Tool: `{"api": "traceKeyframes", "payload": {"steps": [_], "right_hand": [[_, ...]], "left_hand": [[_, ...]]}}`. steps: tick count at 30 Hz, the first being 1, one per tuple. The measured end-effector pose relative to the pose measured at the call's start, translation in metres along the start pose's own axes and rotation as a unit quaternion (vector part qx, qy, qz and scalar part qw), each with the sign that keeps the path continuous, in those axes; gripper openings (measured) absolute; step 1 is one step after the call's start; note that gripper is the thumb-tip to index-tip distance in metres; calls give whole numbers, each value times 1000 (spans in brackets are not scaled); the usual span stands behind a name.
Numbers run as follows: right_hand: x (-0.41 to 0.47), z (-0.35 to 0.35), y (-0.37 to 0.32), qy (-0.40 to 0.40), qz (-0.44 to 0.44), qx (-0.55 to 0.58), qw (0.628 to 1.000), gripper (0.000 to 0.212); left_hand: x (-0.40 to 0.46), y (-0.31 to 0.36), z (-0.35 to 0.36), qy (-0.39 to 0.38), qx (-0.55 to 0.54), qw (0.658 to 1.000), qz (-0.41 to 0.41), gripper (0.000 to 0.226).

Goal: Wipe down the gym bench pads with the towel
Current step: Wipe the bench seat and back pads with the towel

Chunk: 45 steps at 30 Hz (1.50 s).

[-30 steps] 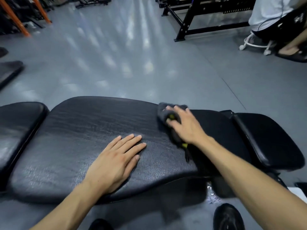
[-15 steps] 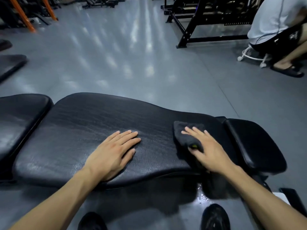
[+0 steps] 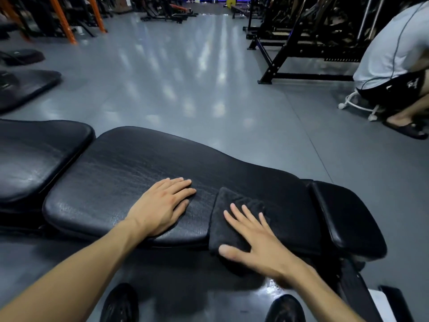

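left hand (image 3: pixel 162 205): flat on the long pad (image 3: pixel 130 180), fingers straight and close together, holding nothing.
right hand (image 3: pixel 260 238): fingers spread and straight, pressing down on the towel (image 3: pixel 229 219), thumb out at the near edge.
towel: dark, folded, lying on the long pad's near right part and draping over its front edge.
other pads: seat pad (image 3: pixel 346 217) at the right end, another pad (image 3: pixel 34 156) to the left.
background: a seated person (image 3: pixel 394 56) far right, rack (image 3: pixel 299 43) behind.
shoes (image 3: pixel 120 303): on the grey floor below.
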State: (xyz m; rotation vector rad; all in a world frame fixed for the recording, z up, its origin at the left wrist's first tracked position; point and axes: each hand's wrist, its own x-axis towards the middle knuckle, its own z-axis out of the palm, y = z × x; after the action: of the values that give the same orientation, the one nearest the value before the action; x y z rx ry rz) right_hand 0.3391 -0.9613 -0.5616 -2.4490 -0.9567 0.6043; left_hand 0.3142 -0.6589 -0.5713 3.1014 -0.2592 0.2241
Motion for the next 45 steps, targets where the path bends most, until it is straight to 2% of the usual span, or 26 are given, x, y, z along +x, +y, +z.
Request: {"api": "traceKeyframes", "payload": {"steps": [2,3,6,8,11,13,16,18,21,24,26,30,32,35,38,41,43,45], "right_hand": [[3,-11,4,4,29,83,996,101],[7,-8,2,21,44,72,996,97],[21,25,-8,81,70,-79,991,90],[33,34,-6,120,81,-119,982,91],[70,15,12,157,118,-86,977,94],[98,-1,15,167,179,-50,968,95],[123,0,-5,167,232,-43,957,94],[115,18,-31,170,185,-80,965,91],[73,51,-57,184,61,-111,975,87],[53,50,-41,152,6,-132,979,86],[63,29,-21,133,38,-113,984,89],[98,-5,0,145,162,-41,975,94],[108,-3,-6,153,178,-35,971,93],[103,22,-41,179,139,-64,972,87],[86,55,-86,174,28,-95,980,85],[78,64,-92,156,-46,-137,977,84],[95,45,-74,155,-40,-131,978,85],[127,20,-61,153,20,-94,983,87]], "left_hand": [[-1,1,-1,7,2,1000,-9,48],[-1,1,-2,9,3,1000,-12,47],[-1,0,-1,20,8,1000,-12,45],[-2,-1,0,26,9,1000,-11,45],[1,-3,2,26,2,1000,-7,44],[1,-4,2,29,2,1000,-3,43],[1,-5,2,33,-2,999,0,41],[2,-6,3,31,-6,1000,1,40],[2,-6,1,31,-7,1000,1,40],[0,-6,0,28,-4,1000,2,42],[0,-6,-2,17,4,1000,6,44],[-10,-20,-15,-2,41,999,30,52],[-27,-42,-26,-11,59,998,33,55],[-55,-88,-44,-18,77,997,-7,59],[-72,-113,-50,-24,60,997,-50,62],[-73,-114,-47,-6,35,997,-75,62],[-70,-114,-46,-6,28,996,-80,62],[-70,-116,-46,-3,21,996,-85,62]]}}
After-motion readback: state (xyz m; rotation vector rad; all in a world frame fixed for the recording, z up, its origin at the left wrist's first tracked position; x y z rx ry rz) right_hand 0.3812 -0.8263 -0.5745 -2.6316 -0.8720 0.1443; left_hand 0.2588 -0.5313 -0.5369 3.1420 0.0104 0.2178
